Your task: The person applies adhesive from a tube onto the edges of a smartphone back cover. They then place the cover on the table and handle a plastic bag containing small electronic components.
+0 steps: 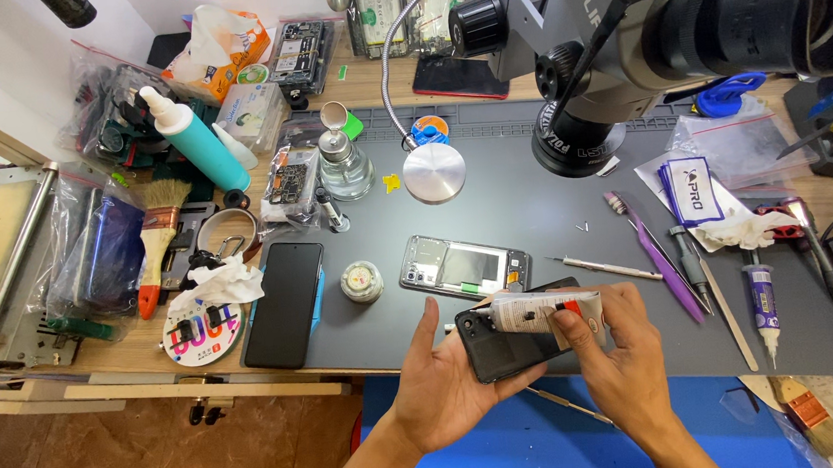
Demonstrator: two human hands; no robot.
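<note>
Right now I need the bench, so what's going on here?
A person at a repair bench holds a black phone in the left hand. The right hand holds a white glue tube with its nozzle at the phone's top edge. On the grey mat behind lie an opened phone, another black phone, tweezers and screwdrivers, under a microscope. Whether glue is coming out cannot be seen.

Head camera looks steeply down, close over a cluttered work mat [556, 222].
</note>
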